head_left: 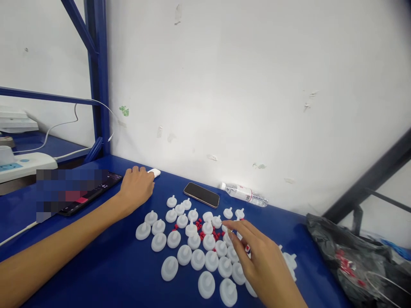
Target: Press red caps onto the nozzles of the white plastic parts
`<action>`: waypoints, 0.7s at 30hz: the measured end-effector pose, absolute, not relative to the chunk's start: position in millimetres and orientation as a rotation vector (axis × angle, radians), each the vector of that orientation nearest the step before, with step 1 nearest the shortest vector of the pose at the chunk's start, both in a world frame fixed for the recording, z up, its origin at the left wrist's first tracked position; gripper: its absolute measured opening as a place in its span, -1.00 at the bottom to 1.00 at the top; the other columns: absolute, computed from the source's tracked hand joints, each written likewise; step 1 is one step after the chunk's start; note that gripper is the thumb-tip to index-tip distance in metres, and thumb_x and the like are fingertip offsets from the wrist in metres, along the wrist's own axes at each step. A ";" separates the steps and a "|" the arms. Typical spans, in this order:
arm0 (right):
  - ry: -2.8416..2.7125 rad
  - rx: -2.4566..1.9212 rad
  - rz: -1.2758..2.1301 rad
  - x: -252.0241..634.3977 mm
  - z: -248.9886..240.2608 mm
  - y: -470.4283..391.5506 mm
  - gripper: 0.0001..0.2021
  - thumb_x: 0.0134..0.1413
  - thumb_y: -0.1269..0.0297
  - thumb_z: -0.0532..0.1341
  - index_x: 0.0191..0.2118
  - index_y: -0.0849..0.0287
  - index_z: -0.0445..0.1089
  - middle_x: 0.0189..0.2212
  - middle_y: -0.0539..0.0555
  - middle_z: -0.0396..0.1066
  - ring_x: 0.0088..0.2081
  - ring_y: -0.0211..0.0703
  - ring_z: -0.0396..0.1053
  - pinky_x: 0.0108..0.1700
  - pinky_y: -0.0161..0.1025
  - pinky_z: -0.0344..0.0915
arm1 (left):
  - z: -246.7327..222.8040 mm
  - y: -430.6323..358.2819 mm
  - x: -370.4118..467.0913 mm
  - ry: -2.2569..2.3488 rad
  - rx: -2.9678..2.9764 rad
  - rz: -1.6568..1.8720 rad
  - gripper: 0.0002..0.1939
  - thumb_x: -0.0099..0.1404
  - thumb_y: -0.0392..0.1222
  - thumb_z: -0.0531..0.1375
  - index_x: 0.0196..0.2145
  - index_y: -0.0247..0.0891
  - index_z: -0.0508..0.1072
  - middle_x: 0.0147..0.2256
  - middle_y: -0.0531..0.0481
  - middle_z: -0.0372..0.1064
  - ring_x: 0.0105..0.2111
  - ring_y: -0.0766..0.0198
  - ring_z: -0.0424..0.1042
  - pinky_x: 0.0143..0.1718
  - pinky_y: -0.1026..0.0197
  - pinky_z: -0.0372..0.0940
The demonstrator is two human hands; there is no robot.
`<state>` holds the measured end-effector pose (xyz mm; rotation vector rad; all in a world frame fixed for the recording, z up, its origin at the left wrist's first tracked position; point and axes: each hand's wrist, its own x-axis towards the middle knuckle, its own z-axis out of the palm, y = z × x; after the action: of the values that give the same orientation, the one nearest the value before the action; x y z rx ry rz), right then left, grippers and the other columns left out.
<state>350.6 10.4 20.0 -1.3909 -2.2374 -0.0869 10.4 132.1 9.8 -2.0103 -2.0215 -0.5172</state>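
The right hand [261, 262] hangs over the right part of the discs [169, 268], thumb and forefinger bent toward each other; I can't tell whether they pinch anything. The discs are round, milky white, each with a short stem, mostly stem up, spread over the middle of the table [118, 269]. Small red bits [201, 234] lie among them.

The left hand [136, 190] is palm down by the wall [240, 85], fingers curled beside a white object [154, 173]; its grip is hidden from me. Blue tabletop shows between that forearm and the discs.

Farther back, a phone [201, 195] and a bottle [244, 193] lie near the table's wall edge. A dark bag [362, 256] sits along the right edge, and a screen [93, 196] lies left of the left hand.
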 end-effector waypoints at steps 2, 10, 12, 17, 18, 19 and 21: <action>-2.245 -1.390 -0.095 351.7 18.6 10.6 -0.69 0.45 0.19 0.02 0.13 -0.07 0.41 -0.16 0.03 0.60 -0.31 -0.08 0.59 -0.34 -0.25 0.48 | 7.4 131.8 6.5 -2.081 -2.010 -0.431 -0.85 0.32 -0.27 0.17 -0.23 -0.36 0.52 -0.20 -0.33 0.46 -0.08 -0.21 0.45 -0.07 -0.20 0.33; -2.254 -1.418 -0.131 352.0 18.9 8.9 -0.69 0.45 0.20 0.01 0.12 -0.10 0.42 -0.07 0.00 0.59 -0.19 -0.06 0.61 -0.33 -0.24 0.50 | 2.2 136.9 24.0 -2.004 -2.334 -0.456 -0.82 0.43 -0.13 0.19 -0.14 -0.29 0.50 -0.18 -0.06 0.47 -0.17 0.15 0.48 -0.12 0.05 0.39; -2.253 -1.421 -0.123 351.7 19.5 8.6 -0.68 0.45 0.20 0.01 0.14 -0.09 0.41 -0.07 0.00 0.59 -0.20 -0.08 0.61 -0.33 -0.25 0.50 | -2.2 136.6 28.3 -1.956 -2.410 -0.507 -0.78 0.42 -0.12 0.18 -0.06 -0.26 0.49 -0.16 -0.06 0.48 -0.15 0.15 0.48 -0.13 0.06 0.39; -2.227 -1.409 -0.078 350.0 21.2 9.2 -0.66 0.44 0.23 0.02 0.17 -0.07 0.41 -0.07 0.00 0.58 -0.26 -0.14 0.60 -0.30 -0.24 0.51 | -13.7 137.2 23.2 -1.996 -2.414 -0.533 -0.67 0.33 -0.06 0.29 -0.04 -0.31 0.48 -0.13 -0.12 0.47 -0.11 0.08 0.47 -0.07 -0.04 0.38; -2.221 -1.405 -0.072 349.5 21.7 9.3 -0.67 0.44 0.23 0.02 0.15 -0.06 0.42 -0.08 0.00 0.58 -0.26 -0.13 0.60 -0.30 -0.24 0.51 | -14.7 138.1 21.1 -2.007 -2.414 -0.544 -0.67 0.33 -0.02 0.29 -0.06 -0.31 0.49 -0.15 -0.11 0.48 -0.13 0.09 0.47 -0.07 -0.04 0.38; -2.218 -1.402 -0.069 349.1 22.1 9.3 -0.67 0.43 0.24 0.01 0.14 -0.05 0.44 -0.09 0.01 0.58 -0.25 -0.12 0.60 -0.31 -0.24 0.51 | -15.2 139.0 19.3 -2.012 -2.417 -0.562 -0.66 0.34 0.02 0.28 -0.09 -0.30 0.49 -0.17 -0.10 0.48 -0.16 0.11 0.48 -0.08 -0.03 0.39; -2.218 -1.405 -0.068 348.6 22.6 9.3 -0.67 0.43 0.24 0.02 0.11 -0.04 0.46 -0.11 0.03 0.59 -0.26 -0.12 0.60 -0.34 -0.25 0.49 | -14.7 140.5 17.6 -2.002 -2.423 -0.619 -0.66 0.34 0.06 0.27 -0.14 -0.29 0.50 -0.21 -0.08 0.49 -0.19 0.12 0.49 -0.11 -0.01 0.40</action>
<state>348.6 9.3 22.6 -1.4053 -2.2175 -0.0683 17.6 140.5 -14.7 -2.4228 -2.0018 -0.6192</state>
